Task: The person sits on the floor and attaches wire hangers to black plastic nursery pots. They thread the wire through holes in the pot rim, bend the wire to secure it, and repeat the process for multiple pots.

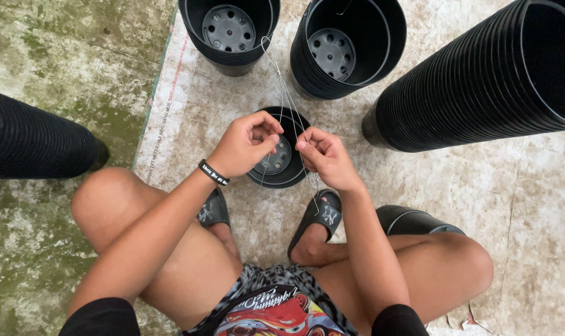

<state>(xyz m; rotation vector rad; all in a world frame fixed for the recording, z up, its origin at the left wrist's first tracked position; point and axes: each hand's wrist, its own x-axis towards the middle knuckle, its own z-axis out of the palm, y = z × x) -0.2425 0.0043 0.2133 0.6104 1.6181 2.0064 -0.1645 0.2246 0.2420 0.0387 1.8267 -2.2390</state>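
I squat over a single black plastic pot [287, 175] that stands on a dirty white sheet [519, 193]. My left hand [244, 144], with a black wristband, pinches thin metal wire [281, 81] over the pot's rim. My right hand [323, 157] pinches the same bundle of thin wires just to the right of it. The wires run up from my hands toward the stacks of pots and hang down past my right wrist. The pot's bottom with its drain holes shows between my hands.
Two upright stacks of black pots [229, 28] [345, 46] stand just beyond the single pot. A long stack [481, 81] lies on its side at right, another [33, 140] at left on mossy concrete [77, 56]. One more pot [413, 221] lies by my right knee.
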